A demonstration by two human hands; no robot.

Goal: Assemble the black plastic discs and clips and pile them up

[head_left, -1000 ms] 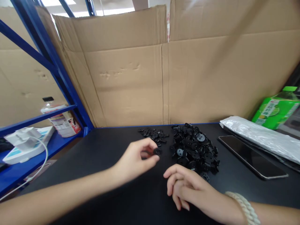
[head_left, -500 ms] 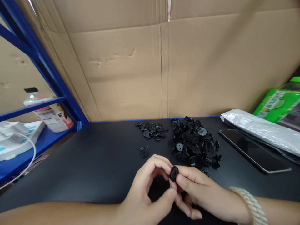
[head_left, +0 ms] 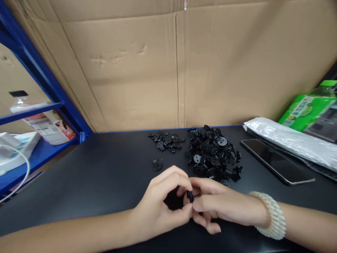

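So the person's got both hands together over the black tabletop (head_left: 113,175), working on one small round black plastic piece (head_left: 190,196). It's turned pretty much edge-on and sits right between the two sets of fingertips. The left hand (head_left: 164,202) has it pinched, index finger on top and thumb underneath, and the right hand (head_left: 223,202) is gripping it from the other side, with its lower fingers loosely curled. Can't make out the finer detail on the piece, fingers cover some of it.

Just past the left knuckles there's a lone black disc with a clip-like tab (head_left: 157,165), and farther out from that hand a small cluster of similar parts (head_left: 168,141). The big heap of black discs (head_left: 214,154) is right beyond the right hand. A beige coiled band (head_left: 272,216) is on the right wrist. Out to the right of that hand lies a dark-screened phone (head_left: 276,161), with a silvery-white plastic package (head_left: 295,142) behind it.
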